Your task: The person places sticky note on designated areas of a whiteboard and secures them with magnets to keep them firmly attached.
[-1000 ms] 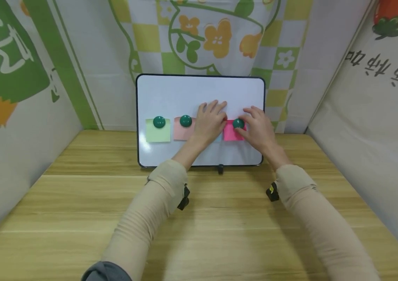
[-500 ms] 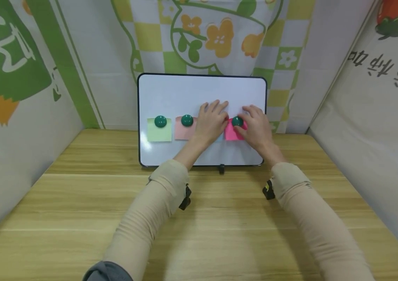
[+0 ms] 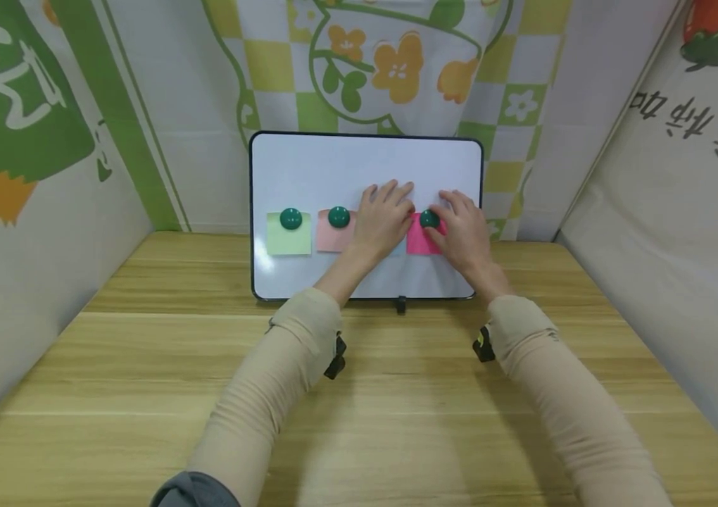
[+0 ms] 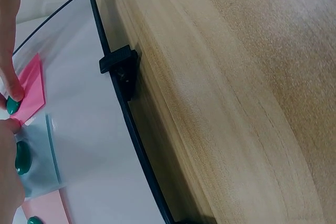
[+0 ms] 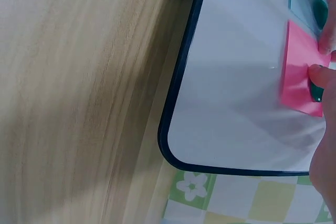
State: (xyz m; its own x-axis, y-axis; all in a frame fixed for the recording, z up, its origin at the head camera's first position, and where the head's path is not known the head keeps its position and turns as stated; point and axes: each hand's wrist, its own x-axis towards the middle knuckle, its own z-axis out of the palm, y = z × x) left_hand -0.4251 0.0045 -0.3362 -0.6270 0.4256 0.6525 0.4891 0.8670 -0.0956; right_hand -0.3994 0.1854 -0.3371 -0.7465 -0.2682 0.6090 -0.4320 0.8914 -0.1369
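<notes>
My right hand (image 3: 465,236) pinches a round green magnet (image 3: 429,219) between thumb and fingers, at the top of a hot-pink sticky note (image 3: 421,243) on the whiteboard (image 3: 308,169). In the right wrist view the thumb lies against that magnet (image 5: 316,92). My left hand (image 3: 382,222) rests on the board with its fingers spread. One of its digits touches the edge of the pink note (image 4: 32,90). Under the left hand is a light-blue note (image 4: 42,150) with its own green magnet (image 4: 22,157), mostly hidden in the head view.
Further left on the board, a green note (image 3: 288,241) and a salmon-pink note (image 3: 332,241) each hang under a green magnet. A black clip (image 3: 401,305) sits at the board's lower edge. The board leans upright on the wooden table (image 3: 397,408), before patterned cloth walls.
The right hand has shifted slightly left with the magnet, which now sits a little higher and more central on the pink note. The left hand keeps its place on the board.
</notes>
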